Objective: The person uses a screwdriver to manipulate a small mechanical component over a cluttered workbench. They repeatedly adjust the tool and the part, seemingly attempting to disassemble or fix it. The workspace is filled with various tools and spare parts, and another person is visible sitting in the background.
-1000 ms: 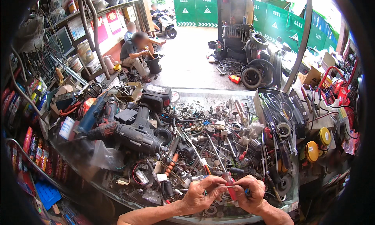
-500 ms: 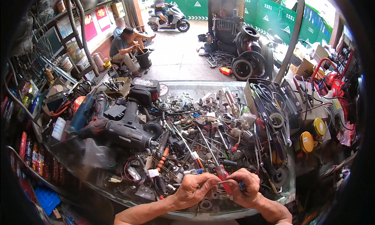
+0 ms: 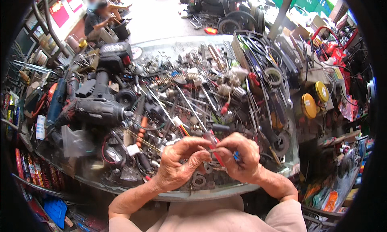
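Observation:
My left hand (image 3: 180, 162) and my right hand (image 3: 243, 154) meet over the near edge of a cluttered glass-topped table. Between their fingertips is a small thin strip-like piece (image 3: 213, 150), too small to name; both hands pinch at it. Just behind the fingers lies a screwdriver (image 3: 210, 137) with a red and clear handle, its long shaft pointing away to the far left. The fingers cover part of its handle. Metal rings and washers (image 3: 198, 180) lie on the glass below my hands.
A cordless drill (image 3: 100, 107) lies at the left among loose parts. On the right stand a tray of tools (image 3: 258, 59), a tape roll (image 3: 273, 76) and yellow-lidded jars (image 3: 309, 106). Farther off, a seated person (image 3: 98, 22) is beside a black bucket (image 3: 120, 30), near old tyres (image 3: 229, 25).
The view has tipped downward, so table and hands sit higher in the picture and my shirt shows. My left hand's fingers have spread apart somewhat; the small piece stays between both hands.

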`<state>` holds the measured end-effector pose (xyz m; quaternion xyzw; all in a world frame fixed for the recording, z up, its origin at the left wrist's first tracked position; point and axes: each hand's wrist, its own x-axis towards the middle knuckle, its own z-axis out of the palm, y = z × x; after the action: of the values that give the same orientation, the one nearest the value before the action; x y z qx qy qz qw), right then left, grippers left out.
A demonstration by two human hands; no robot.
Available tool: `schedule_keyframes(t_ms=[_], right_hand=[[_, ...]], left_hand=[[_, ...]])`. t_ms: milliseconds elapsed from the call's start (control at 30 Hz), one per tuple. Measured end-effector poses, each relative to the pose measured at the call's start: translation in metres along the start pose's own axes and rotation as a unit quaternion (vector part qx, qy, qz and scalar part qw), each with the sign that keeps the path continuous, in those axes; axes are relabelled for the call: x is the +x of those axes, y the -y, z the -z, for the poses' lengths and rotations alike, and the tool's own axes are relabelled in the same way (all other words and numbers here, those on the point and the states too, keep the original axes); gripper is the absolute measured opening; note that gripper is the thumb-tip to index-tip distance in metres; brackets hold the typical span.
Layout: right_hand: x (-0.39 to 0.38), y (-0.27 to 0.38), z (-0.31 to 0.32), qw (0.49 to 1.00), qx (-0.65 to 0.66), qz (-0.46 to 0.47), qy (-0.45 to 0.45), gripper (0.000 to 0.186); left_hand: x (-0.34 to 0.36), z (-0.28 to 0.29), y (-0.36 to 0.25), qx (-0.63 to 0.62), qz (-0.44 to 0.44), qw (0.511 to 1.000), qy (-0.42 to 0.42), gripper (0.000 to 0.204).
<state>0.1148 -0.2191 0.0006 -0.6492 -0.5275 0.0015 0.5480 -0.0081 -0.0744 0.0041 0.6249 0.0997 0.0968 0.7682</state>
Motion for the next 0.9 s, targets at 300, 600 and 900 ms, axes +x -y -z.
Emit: schedule_keyframes(t_ms=[300, 600, 900], right_hand=[[-0.006, 0.0, 0.001, 0.997, 0.033, -0.066, 0.0, 0.013], [-0.004, 0.001, 0.002, 0.997, 0.03, -0.064, -0.001, 0.015], [-0.003, 0.001, 0.0, 0.999, 0.023, -0.031, -0.025, 0.014]], left_hand=[[0.001, 0.001, 0.002, -0.025, 0.059, 0.998, 0.016, 0.019], [0.002, -0.004, 0.008, 0.082, -0.077, 0.994, -0.015, 0.025], [0.0, 0.003, 0.006, 0.101, -0.057, 0.993, 0.003, 0.023]])
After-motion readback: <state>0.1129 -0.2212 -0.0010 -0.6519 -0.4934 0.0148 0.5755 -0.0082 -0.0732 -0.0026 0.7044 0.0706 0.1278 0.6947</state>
